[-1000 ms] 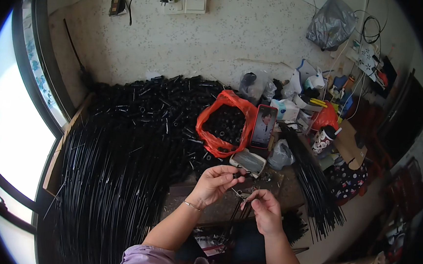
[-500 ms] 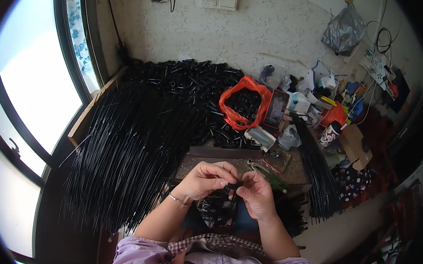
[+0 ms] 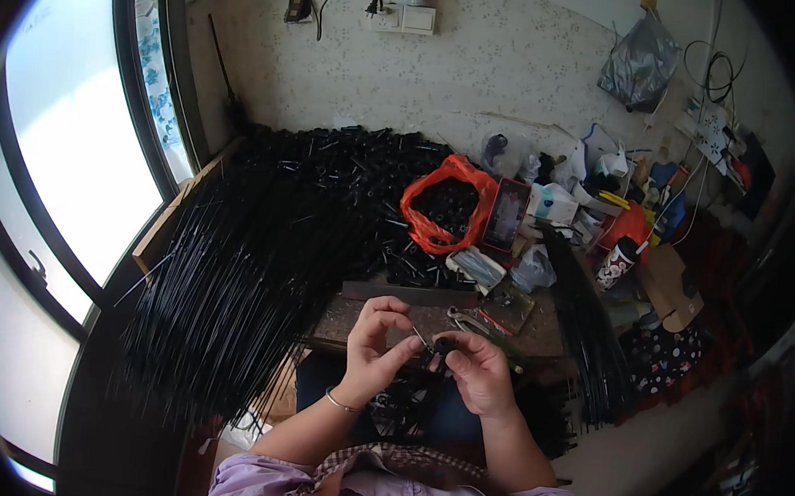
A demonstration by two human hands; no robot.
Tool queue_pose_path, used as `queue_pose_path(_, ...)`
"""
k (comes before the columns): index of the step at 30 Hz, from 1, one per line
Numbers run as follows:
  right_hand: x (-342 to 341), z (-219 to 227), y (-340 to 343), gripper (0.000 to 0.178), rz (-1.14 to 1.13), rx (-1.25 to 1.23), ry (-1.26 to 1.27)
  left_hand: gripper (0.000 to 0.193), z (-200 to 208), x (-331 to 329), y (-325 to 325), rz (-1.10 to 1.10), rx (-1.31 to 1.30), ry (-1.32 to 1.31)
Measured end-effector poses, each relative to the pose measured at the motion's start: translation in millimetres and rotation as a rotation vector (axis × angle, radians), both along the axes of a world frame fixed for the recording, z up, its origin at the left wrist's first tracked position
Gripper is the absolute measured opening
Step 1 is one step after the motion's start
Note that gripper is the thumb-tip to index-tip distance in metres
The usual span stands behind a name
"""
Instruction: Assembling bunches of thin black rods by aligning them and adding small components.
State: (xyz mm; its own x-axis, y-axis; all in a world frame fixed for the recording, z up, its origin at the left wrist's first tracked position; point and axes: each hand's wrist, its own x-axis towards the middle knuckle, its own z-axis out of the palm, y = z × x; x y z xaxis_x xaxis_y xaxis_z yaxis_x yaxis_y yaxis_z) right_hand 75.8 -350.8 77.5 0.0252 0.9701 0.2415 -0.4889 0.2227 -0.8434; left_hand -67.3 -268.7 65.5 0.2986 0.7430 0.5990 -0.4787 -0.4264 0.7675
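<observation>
In front of my body, my right hand (image 3: 484,376) pinches a small round black part (image 3: 445,345) between thumb and fingers. Beside it is my left hand (image 3: 376,350), thumb and curled forefinger apart with a gap between them. A thin light-coloured pin-like piece (image 3: 420,335) slants from the black part up past the left thumb tip; whether it is fixed in the part cannot be made out. Beyond my hands, pliers (image 3: 466,319) and a red-edged flat piece (image 3: 506,313) lie on the worktop (image 3: 342,316).
Long thin black rods (image 3: 228,301) spread across the left side. Black tubular parts (image 3: 348,166) are heaped behind, beside a red plastic bag (image 3: 415,222) of similar parts. A phone (image 3: 508,214) leans there. More rods (image 3: 586,326), a patterned cup (image 3: 618,263) and clutter sit right.
My left thumb and forefinger have parted from their earlier pinch, and the forefinger is raised. My right hand still holds the black part. The whole view has shifted slightly.
</observation>
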Motion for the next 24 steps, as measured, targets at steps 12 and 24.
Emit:
queue_pose_path(12,66.8,-22.8,38.1,0.027,-0.214,0.070,0.106,0.013,2.5,84.5,4.2,0.169,0.118,0.210)
queue_pose_path(24,127.4,-36.9,64.2,0.022,-0.035,0.057,0.178,0.015,3.7,122.4,24.4,-0.043,-0.178,0.219)
